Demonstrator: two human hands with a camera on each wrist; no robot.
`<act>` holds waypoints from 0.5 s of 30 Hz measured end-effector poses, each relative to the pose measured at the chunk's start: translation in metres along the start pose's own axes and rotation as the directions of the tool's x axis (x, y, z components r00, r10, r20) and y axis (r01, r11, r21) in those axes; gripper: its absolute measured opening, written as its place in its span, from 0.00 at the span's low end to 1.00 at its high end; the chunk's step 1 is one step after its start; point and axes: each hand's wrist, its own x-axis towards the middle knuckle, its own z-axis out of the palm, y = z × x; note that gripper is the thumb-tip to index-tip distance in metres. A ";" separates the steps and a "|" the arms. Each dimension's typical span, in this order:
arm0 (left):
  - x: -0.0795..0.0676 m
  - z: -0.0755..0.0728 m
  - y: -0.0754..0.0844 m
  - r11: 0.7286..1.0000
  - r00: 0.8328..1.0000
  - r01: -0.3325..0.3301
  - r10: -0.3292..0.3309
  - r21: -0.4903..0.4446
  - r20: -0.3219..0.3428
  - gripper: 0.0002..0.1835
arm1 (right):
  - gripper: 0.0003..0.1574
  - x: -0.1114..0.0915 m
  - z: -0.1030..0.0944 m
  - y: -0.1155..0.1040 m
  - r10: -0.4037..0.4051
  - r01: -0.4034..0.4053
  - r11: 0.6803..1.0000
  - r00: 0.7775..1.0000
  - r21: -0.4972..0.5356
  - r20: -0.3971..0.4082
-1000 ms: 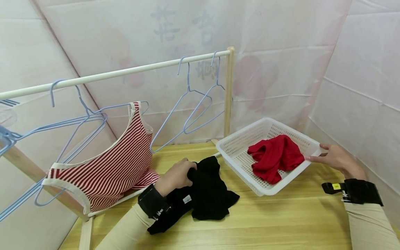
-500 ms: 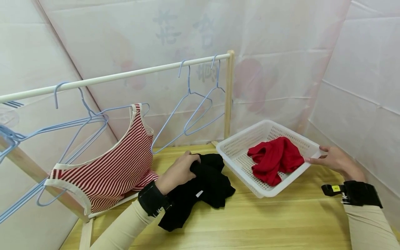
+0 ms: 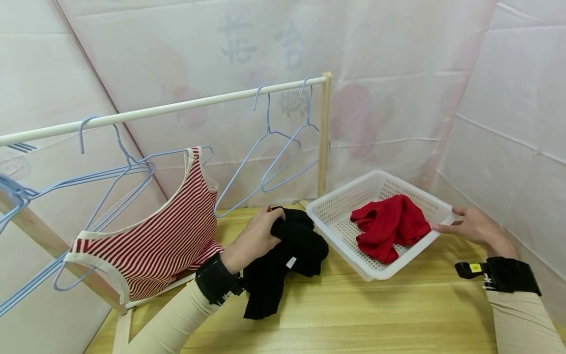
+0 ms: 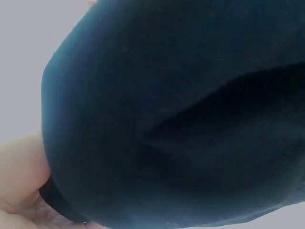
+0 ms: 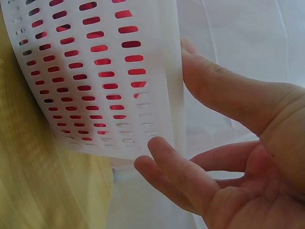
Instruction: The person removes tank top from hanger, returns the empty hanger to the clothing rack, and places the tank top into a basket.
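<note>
In the head view my left hand [image 3: 254, 238] grips a crumpled black garment [image 3: 305, 243] with a small white label, and its lower part hangs down toward the wooden table. Dark cloth [image 4: 167, 119] fills most of the left wrist view, with part of the hand at the lower left. My right hand [image 3: 479, 228] holds the right corner of a white perforated plastic basket [image 3: 376, 271]. The right wrist view shows the thumb [image 5: 214, 71] at the rim and fingertips by the outer wall. Inside the basket lies a red garment [image 3: 393, 226].
A rack with a white rod [image 3: 177, 107] and a wooden post [image 3: 325, 137] stands behind. On it hang a red-and-white striped tank top [image 3: 163, 236] and several blue hangers [image 3: 268, 130]. The table [image 3: 376, 319] extends in front of the basket.
My left hand has shifted slightly right and away from me, drawing the black garment along and bunching it closer to the basket. The right hand keeps its hold on the basket.
</note>
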 end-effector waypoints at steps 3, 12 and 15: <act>0.002 -0.001 0.002 1.000 1.000 -0.004 0.004 0.009 -0.011 0.21 | 0.74 0.000 0.000 0.000 0.003 -0.003 1.000 1.000 -0.006 0.002; 0.006 -0.007 0.012 0.999 0.997 -0.046 0.048 0.026 -0.067 0.19 | 0.74 -0.001 0.000 -0.001 0.009 -0.009 1.000 1.000 -0.005 0.008; 0.009 -0.008 0.017 0.996 0.993 -0.079 0.082 0.043 -0.089 0.18 | 0.73 -0.001 -0.001 -0.001 0.002 -0.002 1.000 1.000 -0.005 0.006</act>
